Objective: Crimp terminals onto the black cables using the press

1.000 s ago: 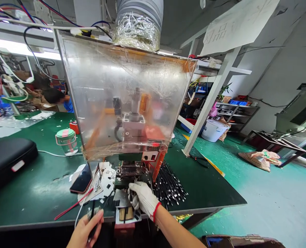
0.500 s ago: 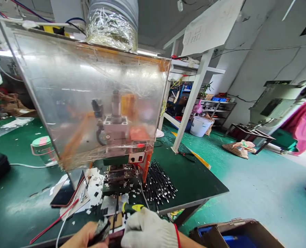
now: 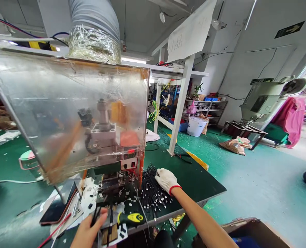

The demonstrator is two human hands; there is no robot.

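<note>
Moved away from the press and out to the right, the right hand [image 3: 166,179] in a white cotton glove with a red cuff. Came down on a heap of thin black strips with white tips [image 3: 153,193], with the glove's fingers [image 3: 161,175] spread flat and loose, not shut in a fist. Hard to tell if any strip was picked up; looked more like a light touch on top of the heap. Left behind near the front of the bench, a yellow and black tool handle [image 3: 130,218], lying free and no longer by the glove.

Over on the other side, the bare left hand [image 3: 87,231], with fingers curled and pinched around a thin dark thing [image 3: 96,215], maybe a strip or maybe tweezers, too small to tell. Just beside that hand, a wooden block [image 3: 109,236] on white paper, with small black bits around it. Behind it all, a small press [image 3: 114,186] under a clear plastic guard [image 3: 65,103], with a dark phone [image 3: 57,206] close by on the green workbench [image 3: 194,179].

So, at the end of that move, a glove free of the tool and resting on the strips, and a left hand pinched shut.
</note>
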